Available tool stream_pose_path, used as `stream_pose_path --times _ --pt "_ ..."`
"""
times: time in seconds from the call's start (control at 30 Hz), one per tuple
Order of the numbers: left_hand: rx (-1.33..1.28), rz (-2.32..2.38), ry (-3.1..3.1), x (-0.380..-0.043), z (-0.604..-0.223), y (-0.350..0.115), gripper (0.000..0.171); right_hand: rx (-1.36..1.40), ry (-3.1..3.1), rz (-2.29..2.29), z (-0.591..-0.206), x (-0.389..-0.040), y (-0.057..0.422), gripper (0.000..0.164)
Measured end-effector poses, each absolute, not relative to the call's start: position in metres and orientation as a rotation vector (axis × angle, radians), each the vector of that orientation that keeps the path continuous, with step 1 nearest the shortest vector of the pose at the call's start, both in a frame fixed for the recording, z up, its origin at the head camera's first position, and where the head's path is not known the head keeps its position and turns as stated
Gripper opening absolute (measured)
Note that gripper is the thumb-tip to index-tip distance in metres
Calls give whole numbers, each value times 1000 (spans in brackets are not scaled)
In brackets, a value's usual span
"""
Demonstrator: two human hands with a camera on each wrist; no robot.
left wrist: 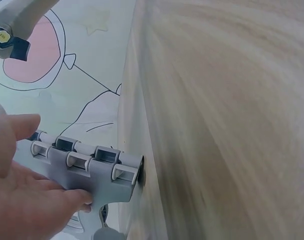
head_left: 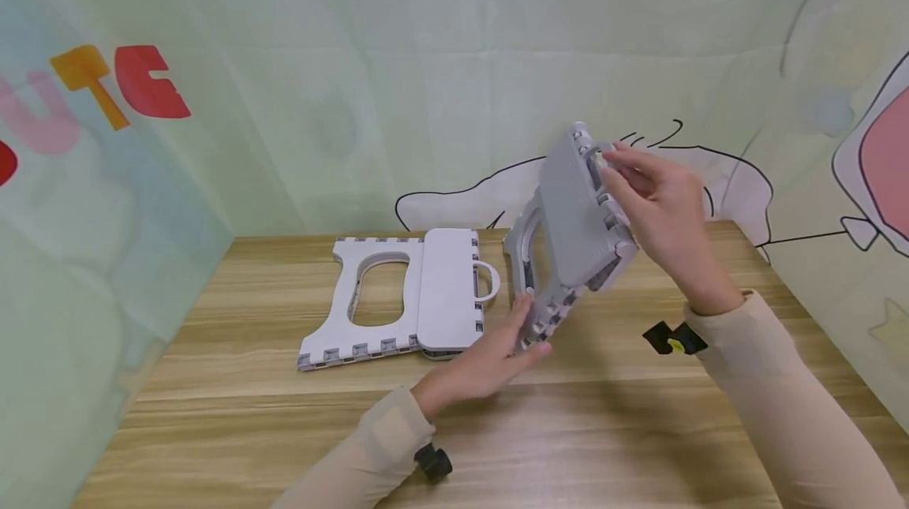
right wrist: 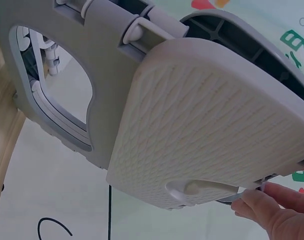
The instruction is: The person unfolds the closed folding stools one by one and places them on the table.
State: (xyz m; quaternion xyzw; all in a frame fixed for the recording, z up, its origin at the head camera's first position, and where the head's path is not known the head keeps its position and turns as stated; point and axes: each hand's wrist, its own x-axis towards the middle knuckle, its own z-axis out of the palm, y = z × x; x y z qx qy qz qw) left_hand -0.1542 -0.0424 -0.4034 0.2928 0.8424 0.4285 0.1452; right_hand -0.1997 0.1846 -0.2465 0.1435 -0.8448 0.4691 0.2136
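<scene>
A grey-white folding step stool (head_left: 582,209) is held up at a tilt, its textured top panel (right wrist: 212,120) partly swung away from the leg frame (right wrist: 111,65). My right hand (head_left: 663,205) pinches it at the carry handle, along the panel's upper edge; in the right wrist view, the fingertips (right wrist: 254,202) are at that edge. My left hand (head_left: 486,359) touches the lower leg end with its fingers extended and the thumb held apart. The hinged leg edge (left wrist: 86,160) lies against those fingers in the left wrist view.
A second folding stool (head_left: 369,300), folded flat, lies left of the raised one, its loop handle (head_left: 493,282) pointing toward it. Both are on a wood-grain table (head_left: 497,438). A printed cloth backdrop (head_left: 355,83) hangs close behind and along both sides.
</scene>
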Motion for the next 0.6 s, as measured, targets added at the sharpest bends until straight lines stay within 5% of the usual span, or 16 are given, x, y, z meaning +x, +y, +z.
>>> stream_pose_path --times 0.6 --pt "829 1294 2428 -157 -404 -49 76 612 -2289 1309 -246 -202 158 35"
